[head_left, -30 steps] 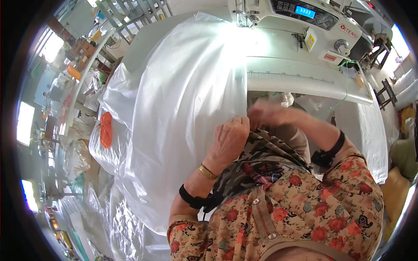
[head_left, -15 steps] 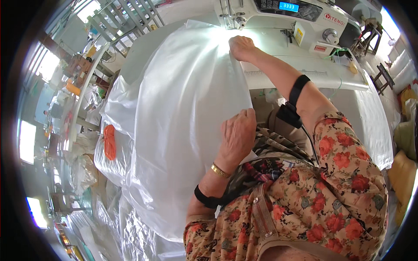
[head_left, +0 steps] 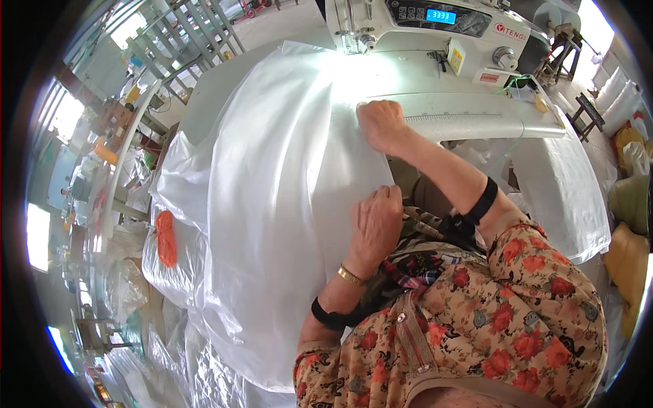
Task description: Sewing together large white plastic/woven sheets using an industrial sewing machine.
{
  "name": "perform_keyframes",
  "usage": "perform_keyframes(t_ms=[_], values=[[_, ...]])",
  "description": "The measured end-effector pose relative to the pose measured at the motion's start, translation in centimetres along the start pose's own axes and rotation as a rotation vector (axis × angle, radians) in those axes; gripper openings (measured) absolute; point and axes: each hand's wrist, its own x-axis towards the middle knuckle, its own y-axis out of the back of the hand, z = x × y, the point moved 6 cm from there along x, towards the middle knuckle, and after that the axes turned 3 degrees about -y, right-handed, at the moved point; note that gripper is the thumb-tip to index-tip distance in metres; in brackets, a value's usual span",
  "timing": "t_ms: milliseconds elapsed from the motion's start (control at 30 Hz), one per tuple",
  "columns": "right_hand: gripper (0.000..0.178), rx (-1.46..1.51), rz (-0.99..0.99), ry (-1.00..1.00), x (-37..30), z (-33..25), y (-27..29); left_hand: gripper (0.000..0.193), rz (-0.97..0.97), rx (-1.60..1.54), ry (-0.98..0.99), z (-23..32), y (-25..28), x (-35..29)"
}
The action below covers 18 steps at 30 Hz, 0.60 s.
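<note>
Beyond the pale sewing table [head_left: 238,85] stand a grey slatted rack [head_left: 180,44] and, at right, a dark stool [head_left: 589,114], while a white sewing machine [head_left: 442,34] closes off the far end of the white sheet [head_left: 262,204], which drapes from the lit needle area toward the person's lap. Left of it, an orange bundle [head_left: 165,239] lies against a shiny plastic-wrapped pack [head_left: 170,277] whose contents cannot be made out. Clenched, the left hand [head_left: 376,223] grips the sheet's right edge; the right hand [head_left: 382,126] curls at that edge nearer the machine, fingertips hidden, so whether it grasps cannot be told.
</note>
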Motion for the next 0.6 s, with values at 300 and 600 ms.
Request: perform_keyframes(t_ms=[300, 600], values=[[0.008, 0.039, -0.033, 0.119, 0.8, -0.4, 0.8, 0.007, -0.051, 0.011, -0.004, -1.2, -0.6, 0.4], [0.002, 0.077, 0.044, 0.149, 5.3, 0.4, -1.4, 0.006, -0.055, 0.119, 0.011, -3.5, 0.2, 3.8]])
